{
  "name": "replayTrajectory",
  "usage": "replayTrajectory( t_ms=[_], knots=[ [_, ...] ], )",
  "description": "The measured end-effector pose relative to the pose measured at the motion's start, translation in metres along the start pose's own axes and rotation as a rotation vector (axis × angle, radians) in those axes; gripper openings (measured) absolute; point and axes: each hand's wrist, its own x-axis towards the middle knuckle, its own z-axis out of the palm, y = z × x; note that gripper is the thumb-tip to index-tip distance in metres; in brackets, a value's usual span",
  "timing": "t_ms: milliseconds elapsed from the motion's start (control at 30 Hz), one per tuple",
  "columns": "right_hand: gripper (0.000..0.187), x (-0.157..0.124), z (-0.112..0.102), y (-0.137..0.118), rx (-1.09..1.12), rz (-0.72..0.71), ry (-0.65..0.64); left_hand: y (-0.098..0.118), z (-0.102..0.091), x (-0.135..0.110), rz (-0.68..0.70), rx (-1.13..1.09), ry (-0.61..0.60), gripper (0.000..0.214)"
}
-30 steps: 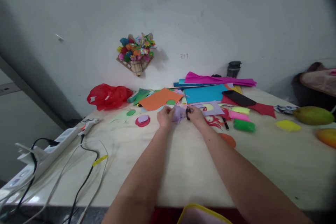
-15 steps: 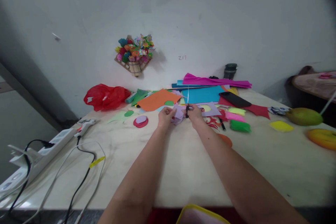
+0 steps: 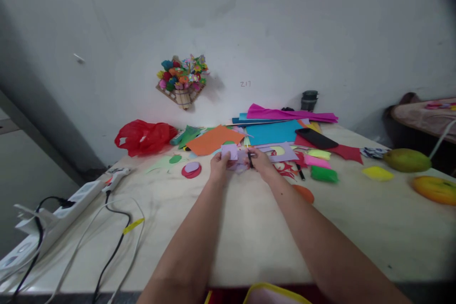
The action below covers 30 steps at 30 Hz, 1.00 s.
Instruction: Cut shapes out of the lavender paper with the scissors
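1. A person's two bare forearms reach forward over a pale table (image 3: pixel 260 232), and the hands nearly meet near the middle, short of a spread of coloured sheets.
2. The left hand (image 3: pixel 218 165) has its thumb and fingers pinched together on a small purple square (image 3: pixel 230 151), which stands up above the fingertips.
3. The right hand (image 3: pixel 261 160) is curled around the black handles of scissors (image 3: pixel 250 159), blades pointing away from the person; how far apart the blades are cannot be told.
4. Between the hands is more purple paper (image 3: pixel 239 161), crumpled-looking and blurred; whether any finger grips it cannot be told.
5. Just right of the right hand lies a purple sheet (image 3: pixel 291 153) with a hole cut in it. Near it are red scraps (image 3: pixel 283 168) and a black pen (image 3: pixel 301 173).
6. Beyond the hands lie an orange sheet (image 3: pixel 206 142) on the left and a blue sheet (image 3: pixel 272 133) on the right.
7. Left of the left hand, a purple disc (image 3: pixel 192 166) rests on a red disc (image 3: pixel 191 175). An orange disc (image 3: pixel 305 194) lies beside the right forearm.
8. Further left are a red plastic bag (image 3: pixel 144 137) and a white power strip (image 3: pixel 66 216); at far right, two fruits, one greenish (image 3: pixel 406 160) and one orange-yellow (image 3: pixel 435 190).
9. A bouquet (image 3: pixel 183 80) of colourful flowers hangs on the wall.
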Motion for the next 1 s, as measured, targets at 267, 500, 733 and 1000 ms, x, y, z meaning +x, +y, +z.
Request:
replayTrajectory(
  t_ms=[267, 500, 733, 1000],
  knots=[
    [0.028, -0.011, 0.0, -0.003, -0.195, 0.035, -0.231, -0.002, -0.005, 0.003, -0.037, -0.173, 0.003, 0.032],
    [0.03, -0.016, -0.004, -0.009, -0.208, 0.017, -0.293, 0.0, -0.004, 0.002, -0.052, -0.204, -0.02, 0.025],
    [0.028, -0.016, -0.005, -0.009, -0.225, 0.029, -0.341, 0.002, -0.003, 0.001, -0.068, -0.248, -0.012, 0.019],
    [0.029, -0.018, -0.003, -0.008, -0.23, 0.008, -0.325, 0.004, -0.003, 0.0, -0.123, -0.327, -0.021, 0.016]
  ],
)
